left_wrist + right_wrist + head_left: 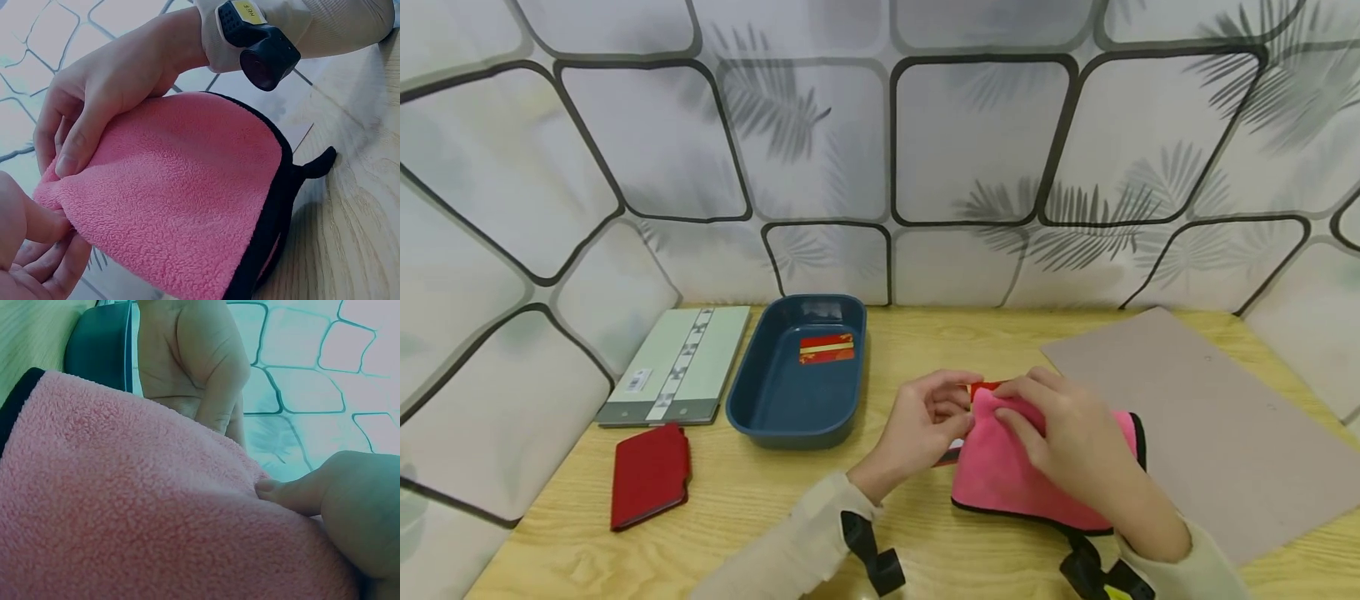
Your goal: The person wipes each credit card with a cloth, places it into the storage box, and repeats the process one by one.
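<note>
A fluffy pink cloth (1000, 475) with black edging hangs folded between the two hands. My right hand (1071, 433) pinches its upper fold between thumb and fingers, the thumb (290, 494) pressing into the pile. On the left, my left hand (921, 429) pinches the cloth's edge; in the left wrist view its thumb (47, 222) lies against the fabric. A black loop (319, 164) sticks out from the edging. Behind the cloth, parts of a red printed card (951, 454) show; the rest is hidden.
A dark blue tray (752, 392) stands left of the hands, with a red and gold card (826, 349) inside. Farther left lie a pale green folder (658, 354) and a red wallet-like holder (650, 479). A grey-brown board (1210, 417) lies at the right on the wooden table (760, 525).
</note>
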The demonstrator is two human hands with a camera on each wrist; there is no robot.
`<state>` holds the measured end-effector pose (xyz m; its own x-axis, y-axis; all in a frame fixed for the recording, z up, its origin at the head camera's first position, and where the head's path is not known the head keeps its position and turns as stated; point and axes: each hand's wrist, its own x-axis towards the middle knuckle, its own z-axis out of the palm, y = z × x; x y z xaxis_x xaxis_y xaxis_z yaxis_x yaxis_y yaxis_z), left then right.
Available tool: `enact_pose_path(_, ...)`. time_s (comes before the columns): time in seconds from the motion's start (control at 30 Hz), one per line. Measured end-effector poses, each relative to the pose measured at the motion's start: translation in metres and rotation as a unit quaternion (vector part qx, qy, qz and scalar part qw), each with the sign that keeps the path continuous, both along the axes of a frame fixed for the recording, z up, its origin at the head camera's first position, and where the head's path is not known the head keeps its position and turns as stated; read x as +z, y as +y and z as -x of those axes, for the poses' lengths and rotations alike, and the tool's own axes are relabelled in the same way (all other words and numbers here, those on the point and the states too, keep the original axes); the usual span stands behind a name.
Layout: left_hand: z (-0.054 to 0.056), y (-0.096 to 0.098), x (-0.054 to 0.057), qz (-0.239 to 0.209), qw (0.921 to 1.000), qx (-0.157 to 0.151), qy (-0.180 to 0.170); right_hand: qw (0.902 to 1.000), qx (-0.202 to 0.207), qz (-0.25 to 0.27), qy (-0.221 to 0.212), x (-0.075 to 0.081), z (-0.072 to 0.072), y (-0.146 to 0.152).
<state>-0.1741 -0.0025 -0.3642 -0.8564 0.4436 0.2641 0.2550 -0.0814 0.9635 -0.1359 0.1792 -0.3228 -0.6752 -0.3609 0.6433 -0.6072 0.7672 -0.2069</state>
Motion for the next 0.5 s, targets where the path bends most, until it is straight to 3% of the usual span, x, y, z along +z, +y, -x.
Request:
enact_pose_path(0.3, -0.001, -0.002, 0.006, 0.046, 0.9986, 0.024, -0.005, 0.9995, -0.006, -0.013, -0.029, 0.003, -0.001, 0.004)
enact_pose_path(0.5, -0.001, -0.003, 0.007, 0.069, 0.9970, 0.031, -0.012, 0.9952, -0.034, -0.028, -0.087, 0.008, 0.000, 0.012)
